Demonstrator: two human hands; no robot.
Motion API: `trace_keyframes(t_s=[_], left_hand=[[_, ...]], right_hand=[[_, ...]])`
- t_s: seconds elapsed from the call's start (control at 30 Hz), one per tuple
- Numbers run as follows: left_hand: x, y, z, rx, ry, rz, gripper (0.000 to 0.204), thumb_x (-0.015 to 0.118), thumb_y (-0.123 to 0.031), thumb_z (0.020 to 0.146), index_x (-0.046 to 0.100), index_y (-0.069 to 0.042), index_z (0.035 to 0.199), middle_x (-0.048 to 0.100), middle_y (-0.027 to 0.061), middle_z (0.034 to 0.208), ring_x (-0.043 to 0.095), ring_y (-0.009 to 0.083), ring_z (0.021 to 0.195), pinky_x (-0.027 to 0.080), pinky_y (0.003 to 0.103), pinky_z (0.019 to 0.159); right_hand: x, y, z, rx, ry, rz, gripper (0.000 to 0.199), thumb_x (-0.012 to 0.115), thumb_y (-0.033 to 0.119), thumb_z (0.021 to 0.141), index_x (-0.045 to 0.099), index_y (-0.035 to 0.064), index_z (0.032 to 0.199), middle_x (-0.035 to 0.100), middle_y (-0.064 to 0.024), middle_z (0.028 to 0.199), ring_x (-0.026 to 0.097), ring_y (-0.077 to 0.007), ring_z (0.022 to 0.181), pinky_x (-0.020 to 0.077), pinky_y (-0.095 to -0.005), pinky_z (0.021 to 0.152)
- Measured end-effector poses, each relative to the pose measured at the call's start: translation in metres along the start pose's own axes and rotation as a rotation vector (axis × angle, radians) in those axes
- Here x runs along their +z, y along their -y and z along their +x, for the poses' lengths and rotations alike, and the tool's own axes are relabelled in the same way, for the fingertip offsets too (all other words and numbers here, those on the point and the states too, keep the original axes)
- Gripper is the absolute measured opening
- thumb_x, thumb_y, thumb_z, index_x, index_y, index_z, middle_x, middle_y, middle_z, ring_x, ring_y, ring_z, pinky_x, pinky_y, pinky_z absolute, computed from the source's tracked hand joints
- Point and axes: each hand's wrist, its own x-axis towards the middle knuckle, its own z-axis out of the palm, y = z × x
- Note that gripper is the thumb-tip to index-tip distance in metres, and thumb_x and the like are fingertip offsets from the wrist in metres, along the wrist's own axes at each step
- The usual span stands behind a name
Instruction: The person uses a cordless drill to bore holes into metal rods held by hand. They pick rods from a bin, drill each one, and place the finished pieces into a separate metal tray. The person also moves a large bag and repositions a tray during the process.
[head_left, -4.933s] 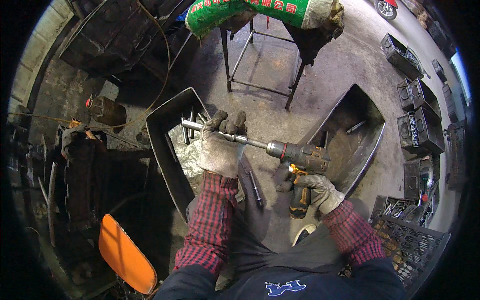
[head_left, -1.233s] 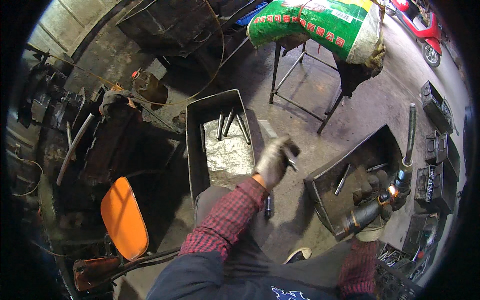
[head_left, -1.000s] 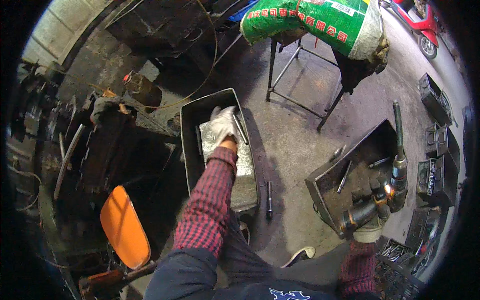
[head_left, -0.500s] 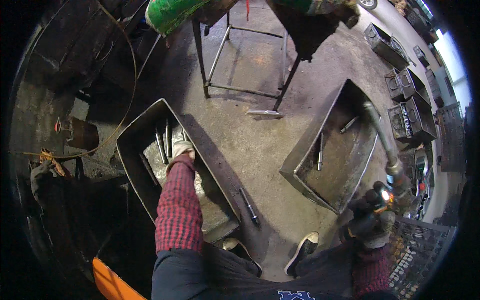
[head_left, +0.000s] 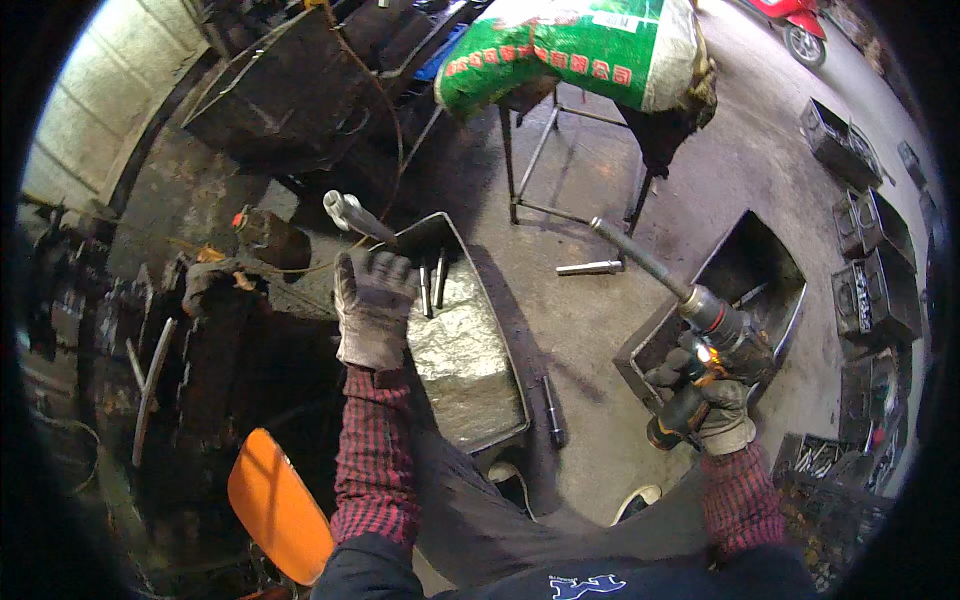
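Note:
My left hand (head_left: 376,312), in a grey work glove, is closed around a shiny metal part (head_left: 350,212) with a thick, notched end pointing up and away. It is over the left edge of a metal box (head_left: 512,395) lined with crinkled clear plastic. Two slim metal rods (head_left: 438,278) lie in that box. My gloved right hand (head_left: 725,415) grips a cordless power tool (head_left: 735,340) by its handle, its lamp lit. A long tube-like attachment (head_left: 645,260) points from the tool up and left. Behind the tool stands a second metal box (head_left: 640,345), partly hidden.
Loose metal rods lie on the floor, one (head_left: 553,412) between the boxes and another (head_left: 590,268) farther off. A metal stand (head_left: 515,165) carries a green-and-white sack (head_left: 600,45). Crates of parts (head_left: 880,290) line the right side; an orange panel (head_left: 280,505) is at lower left.
My left hand has come up out of the left box with the metal part. The power tool has been raised and moved inward. The view has shifted.

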Motion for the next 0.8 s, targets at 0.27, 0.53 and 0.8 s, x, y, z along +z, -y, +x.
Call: trace_keyframes(t_s=[0.27,0.53,0.8], left_hand=[[0.055,0.028,-0.052,-0.181,-0.113,-0.127,0.023,0.069,-0.027,0.105,0.067,-0.004,0.108,0.048,-0.0043,0.070,0.048,0.0098,0.058,0.065,0.035,0.080],[0.051,0.084,-0.043,-0.255,-0.308,-0.755,0.022,0.052,-0.022,0.112,0.056,-0.011,0.094,0.044,-0.0035,0.068,0.045,0.0105,0.057,0.051,0.029,0.067],[0.053,0.086,-0.048,-0.246,-0.276,-0.688,0.019,0.056,-0.015,0.107,0.067,-0.004,0.096,0.041,-0.0044,0.062,0.041,0.0105,0.053,0.066,0.044,0.087]], right_hand=[[0.023,0.002,-0.024,0.089,0.116,-0.409,0.079,0.093,0.022,0.077,0.059,0.0019,0.145,0.072,-0.0175,0.129,0.073,-0.0325,0.114,0.0612,-0.0468,0.095],[0.042,-0.007,-0.059,0.262,-0.057,-0.369,0.083,0.094,0.026,0.081,0.052,0.0079,0.152,0.071,-0.0152,0.131,0.071,-0.0333,0.117,0.0615,-0.0436,0.087],[0.039,-0.016,-0.042,0.232,-0.010,-0.371,0.071,0.089,0.013,0.084,0.057,0.0074,0.147,0.072,-0.0137,0.128,0.073,-0.0319,0.114,0.0621,-0.0465,0.093]])
